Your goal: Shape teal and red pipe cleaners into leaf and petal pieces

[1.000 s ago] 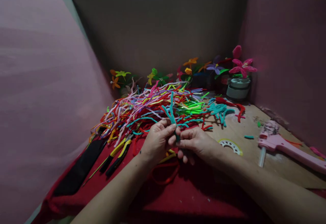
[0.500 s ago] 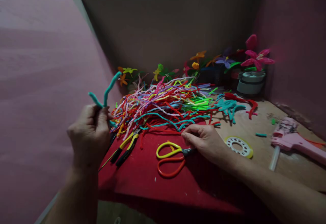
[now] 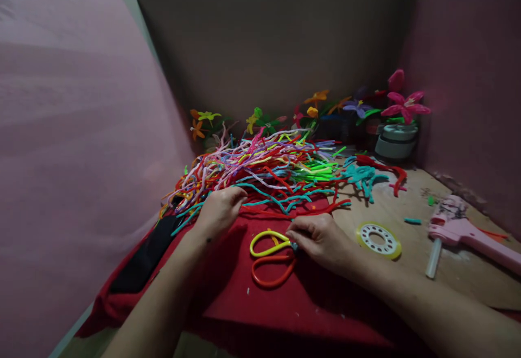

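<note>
My left hand (image 3: 222, 211) is closed, fingertips pinched together, at the front edge of a heap of coloured pipe cleaners (image 3: 260, 165). What it pinches, if anything, is hidden. A teal pipe cleaner (image 3: 186, 220) stretches out left of this hand; I cannot tell whether it is held. My right hand (image 3: 328, 238) is also closed, thumb against the fingers, just above the scissors (image 3: 271, 271) with one yellow and one red handle loop. Their blades are hidden behind that hand, and its grip cannot be made out.
A black flat object (image 3: 144, 257) lies at left on the red cloth (image 3: 260, 314). To the right are a tape roll (image 3: 378, 240), a pink glue gun (image 3: 459, 228) and teal bent pieces (image 3: 364, 176). Pipe-cleaner flowers (image 3: 407, 107) stand along the back wall.
My left hand has moved right and down to the front of the heap. The bent teal pipe cleaner it held up is out of sight, and my arm covers the pliers.
</note>
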A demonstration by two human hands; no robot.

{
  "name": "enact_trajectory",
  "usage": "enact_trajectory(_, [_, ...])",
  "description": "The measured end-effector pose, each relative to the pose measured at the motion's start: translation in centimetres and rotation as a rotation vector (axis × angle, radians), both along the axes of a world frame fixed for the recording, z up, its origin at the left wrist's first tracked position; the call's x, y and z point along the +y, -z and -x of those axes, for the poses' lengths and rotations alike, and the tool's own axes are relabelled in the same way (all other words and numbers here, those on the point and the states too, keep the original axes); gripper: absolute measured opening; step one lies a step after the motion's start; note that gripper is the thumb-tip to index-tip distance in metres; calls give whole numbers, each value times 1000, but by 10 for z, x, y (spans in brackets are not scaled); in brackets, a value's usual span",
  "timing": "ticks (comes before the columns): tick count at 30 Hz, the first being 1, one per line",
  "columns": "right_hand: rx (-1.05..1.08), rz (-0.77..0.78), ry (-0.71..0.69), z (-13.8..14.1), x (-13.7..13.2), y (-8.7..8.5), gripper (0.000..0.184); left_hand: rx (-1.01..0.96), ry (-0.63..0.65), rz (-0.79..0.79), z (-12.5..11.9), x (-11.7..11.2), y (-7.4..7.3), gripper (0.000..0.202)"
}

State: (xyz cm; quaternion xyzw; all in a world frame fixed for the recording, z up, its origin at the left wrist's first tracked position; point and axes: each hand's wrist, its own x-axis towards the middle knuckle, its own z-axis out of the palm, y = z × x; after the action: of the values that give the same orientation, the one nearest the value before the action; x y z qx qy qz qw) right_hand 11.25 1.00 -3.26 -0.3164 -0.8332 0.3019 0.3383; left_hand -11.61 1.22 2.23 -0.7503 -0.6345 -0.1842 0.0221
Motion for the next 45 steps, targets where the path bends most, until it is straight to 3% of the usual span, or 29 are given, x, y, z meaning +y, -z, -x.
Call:
enact_trajectory(9, [-192, -143, -59, 3, -6, 0, 21, 348, 56, 88, -31, 31, 14, 35])
enact_trajectory(14, [-212, -165, -66, 4, -8, 0, 20, 472, 65, 128, -36, 35, 25, 22])
enact_trajectory(18, [-242, -174, -71, 4, -8, 1, 18, 421, 84, 163, -28, 38, 28, 22])
enact_trajectory(21, [-265, -201, -64, 4, -7, 0, 18, 253, 137, 166, -23, 43, 26, 20])
enact_trajectory(24, [-286, -204, -62, 4, -7, -1, 19, 115, 107, 67, -21, 47, 25, 19])
enact_trajectory(28, [-308, -204, -69, 4, -8, -1, 19, 95, 24, -84, -21, 48, 26, 19])
enact_trajectory(31, [-322, -209, -80, 4, -8, 0, 18, -43, 111, -108, -22, 42, 23, 16])
enact_trajectory(33, [-334, -215, -89, 4, -8, -1, 17, -127, 235, -33, -24, 36, 20, 13])
enact_trajectory(35, [-339, -215, -97, 3, -8, -2, 16, -86, 335, 90, -28, 31, 20, 12])
enact_trajectory(38, [-326, -198, -108, 3, -8, -3, 16, 144, 352, 163, -32, 26, 27, 11])
enact_trajectory(42, [-263, -131, -106, 3, -8, -3, 16, 226, 331, 78, -31, 23, 31, 18])
enact_trajectory(45, [-111, 86, -64, 5, -5, -4, 18, 139, 380, -36, -29, 19, 23, 15])
